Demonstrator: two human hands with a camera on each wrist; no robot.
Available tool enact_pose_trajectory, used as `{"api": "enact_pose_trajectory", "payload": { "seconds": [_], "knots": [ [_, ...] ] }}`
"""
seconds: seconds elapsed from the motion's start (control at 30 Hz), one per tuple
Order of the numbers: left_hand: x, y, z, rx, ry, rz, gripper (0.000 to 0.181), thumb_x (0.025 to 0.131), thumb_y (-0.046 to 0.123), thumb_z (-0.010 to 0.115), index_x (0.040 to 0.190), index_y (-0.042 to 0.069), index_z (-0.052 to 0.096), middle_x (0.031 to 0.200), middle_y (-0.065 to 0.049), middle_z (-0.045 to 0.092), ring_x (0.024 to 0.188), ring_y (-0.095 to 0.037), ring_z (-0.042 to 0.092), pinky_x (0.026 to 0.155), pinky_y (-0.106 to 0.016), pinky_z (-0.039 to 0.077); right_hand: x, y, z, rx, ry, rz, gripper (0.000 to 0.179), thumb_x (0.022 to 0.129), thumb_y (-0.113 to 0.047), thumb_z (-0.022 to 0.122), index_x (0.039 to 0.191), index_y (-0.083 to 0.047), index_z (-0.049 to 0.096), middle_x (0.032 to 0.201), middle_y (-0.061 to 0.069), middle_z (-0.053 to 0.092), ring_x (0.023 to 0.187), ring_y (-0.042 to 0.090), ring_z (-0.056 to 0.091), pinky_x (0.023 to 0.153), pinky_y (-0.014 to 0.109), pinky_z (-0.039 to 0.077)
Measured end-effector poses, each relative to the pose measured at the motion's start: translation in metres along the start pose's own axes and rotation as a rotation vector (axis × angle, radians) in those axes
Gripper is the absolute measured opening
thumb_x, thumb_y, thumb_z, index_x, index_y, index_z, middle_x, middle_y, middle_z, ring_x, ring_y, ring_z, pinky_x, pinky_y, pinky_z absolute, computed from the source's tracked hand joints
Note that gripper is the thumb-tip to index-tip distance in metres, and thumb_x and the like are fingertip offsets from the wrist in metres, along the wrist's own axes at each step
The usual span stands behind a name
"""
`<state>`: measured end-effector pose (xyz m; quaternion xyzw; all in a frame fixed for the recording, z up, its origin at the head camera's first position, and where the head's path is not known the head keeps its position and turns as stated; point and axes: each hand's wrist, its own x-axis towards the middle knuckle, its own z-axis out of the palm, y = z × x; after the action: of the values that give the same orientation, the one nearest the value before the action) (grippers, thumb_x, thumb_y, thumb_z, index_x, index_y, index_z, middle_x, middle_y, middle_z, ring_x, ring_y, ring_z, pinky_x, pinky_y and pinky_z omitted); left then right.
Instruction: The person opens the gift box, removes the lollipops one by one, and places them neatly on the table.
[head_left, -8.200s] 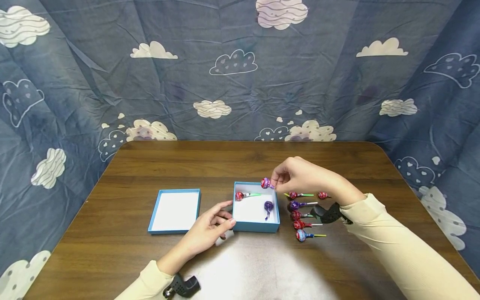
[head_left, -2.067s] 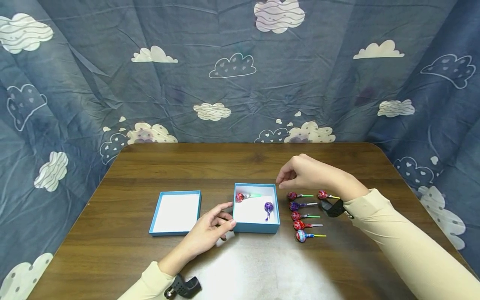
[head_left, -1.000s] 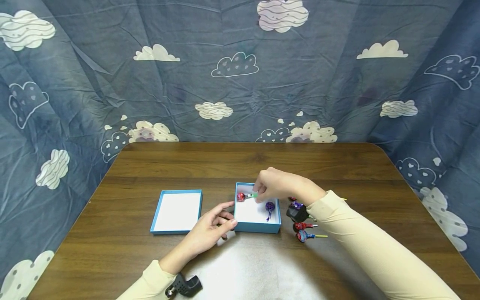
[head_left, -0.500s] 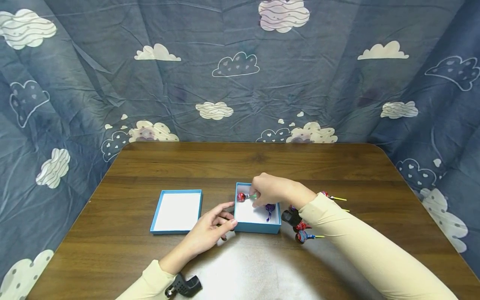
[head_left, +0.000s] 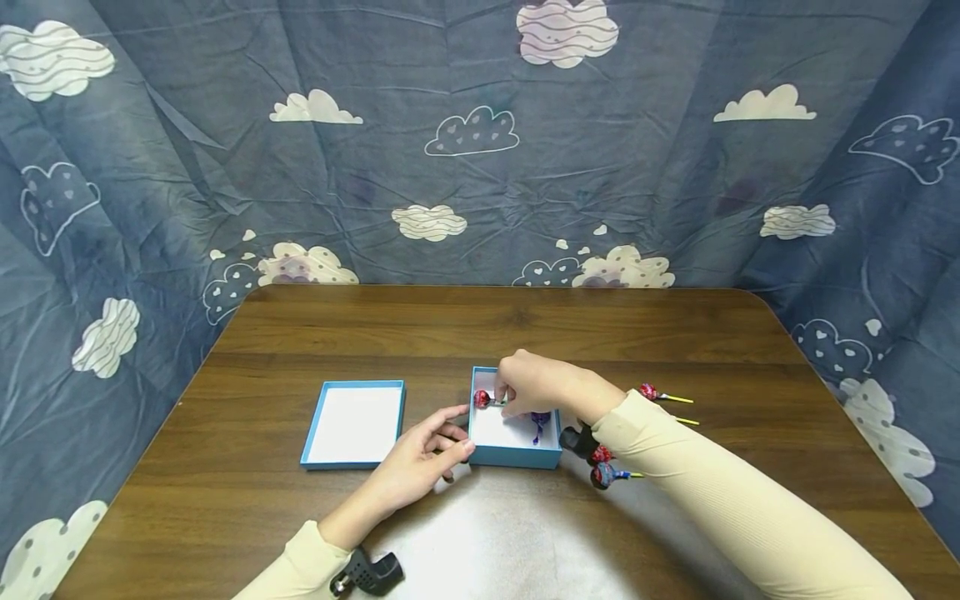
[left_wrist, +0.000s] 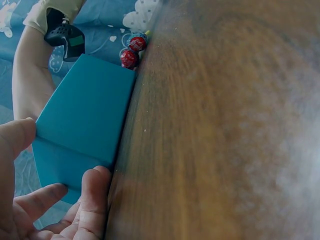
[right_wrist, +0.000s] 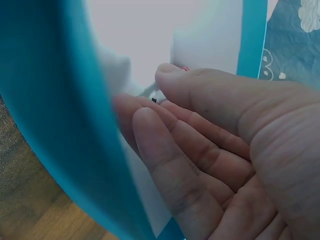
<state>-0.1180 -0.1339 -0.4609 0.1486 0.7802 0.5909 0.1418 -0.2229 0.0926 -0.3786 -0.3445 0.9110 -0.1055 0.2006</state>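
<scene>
An open blue box (head_left: 517, 456) with a white inside stands mid-table. In its back left lies a red lollipop (head_left: 482, 399), its stick pinched by my right hand (head_left: 542, 385), which reaches into the box. A purple lollipop (head_left: 539, 425) lies in the box's right part, partly covered by that hand. The relaxed fingers of my left hand (head_left: 420, 458) touch the box's left wall, with the thumb at its front left corner. In the left wrist view the fingertips rest against the teal box (left_wrist: 85, 110).
A shallow blue-rimmed lid (head_left: 352, 423), white inside, lies left of the box. Right of the box are a red lollipop with a yellow stick (head_left: 649, 391), a blue one (head_left: 603, 476) and a red one (head_left: 602, 455). The right sleeve hides others.
The purple-red lollipop held earlier has left my right hand. That hand has since moved left into the box and shifted the red lollipop slightly nearer. The left hand stays in place.
</scene>
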Motion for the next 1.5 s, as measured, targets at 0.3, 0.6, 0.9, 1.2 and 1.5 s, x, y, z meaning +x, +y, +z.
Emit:
{"api": "enact_pose_trajectory", "payload": {
  "seconds": [0.3, 0.6, 0.9, 1.2, 1.5],
  "knots": [
    [-0.001, 0.001, 0.0, -0.007, 0.0, -0.003, 0.057, 0.107, 0.024, 0.068, 0.158, 0.007, 0.049, 0.126, -0.021, 0.069, 0.091, -0.015, 0.071, 0.07, -0.026, 0.06, -0.001, -0.002, 0.002, 0.056, -0.009, 0.038, 0.017, 0.088, -0.006, 0.087, 0.077, -0.011, 0.074, 0.065, -0.003, 0.07, 0.06, 0.006, 0.062, 0.058, 0.017, 0.049],
    [-0.002, 0.002, 0.0, -0.004, 0.005, -0.005, 0.057, 0.107, 0.024, 0.068, 0.158, 0.008, 0.05, 0.126, -0.021, 0.069, 0.091, -0.018, 0.071, 0.07, -0.026, 0.061, 0.004, -0.009, -0.001, 0.06, -0.033, 0.097, 0.023, 0.089, -0.006, 0.086, 0.071, -0.011, 0.074, 0.068, 0.003, 0.075, 0.06, 0.013, 0.071, 0.057, 0.019, 0.051],
    [-0.001, 0.001, 0.0, -0.004, 0.004, 0.004, 0.057, 0.107, 0.023, 0.068, 0.158, 0.007, 0.05, 0.126, -0.022, 0.069, 0.093, -0.019, 0.071, 0.07, -0.027, 0.061, 0.009, -0.015, -0.004, 0.037, -0.034, 0.187, 0.023, 0.089, 0.001, 0.081, 0.07, -0.01, 0.073, 0.07, 0.005, 0.076, 0.065, 0.019, 0.077, 0.057, 0.02, 0.05],
    [0.0, 0.0, 0.001, -0.014, 0.009, 0.006, 0.056, 0.106, 0.021, 0.069, 0.157, 0.006, 0.05, 0.124, -0.022, 0.07, 0.092, -0.016, 0.071, 0.071, -0.026, 0.061, 0.013, -0.023, -0.007, -0.002, -0.048, 0.189, 0.024, 0.087, 0.002, 0.08, 0.067, -0.008, 0.074, 0.067, 0.008, 0.077, 0.065, 0.021, 0.079, 0.056, 0.021, 0.052],
    [0.001, 0.0, 0.002, -0.035, 0.011, -0.014, 0.056, 0.106, 0.021, 0.069, 0.157, 0.006, 0.051, 0.125, -0.022, 0.069, 0.093, -0.015, 0.07, 0.071, -0.026, 0.061, 0.017, -0.024, -0.003, -0.022, -0.052, 0.183, 0.024, 0.083, -0.002, 0.089, 0.064, -0.009, 0.075, 0.065, 0.008, 0.077, 0.063, 0.022, 0.079, 0.054, 0.02, 0.053]
  ]
}}
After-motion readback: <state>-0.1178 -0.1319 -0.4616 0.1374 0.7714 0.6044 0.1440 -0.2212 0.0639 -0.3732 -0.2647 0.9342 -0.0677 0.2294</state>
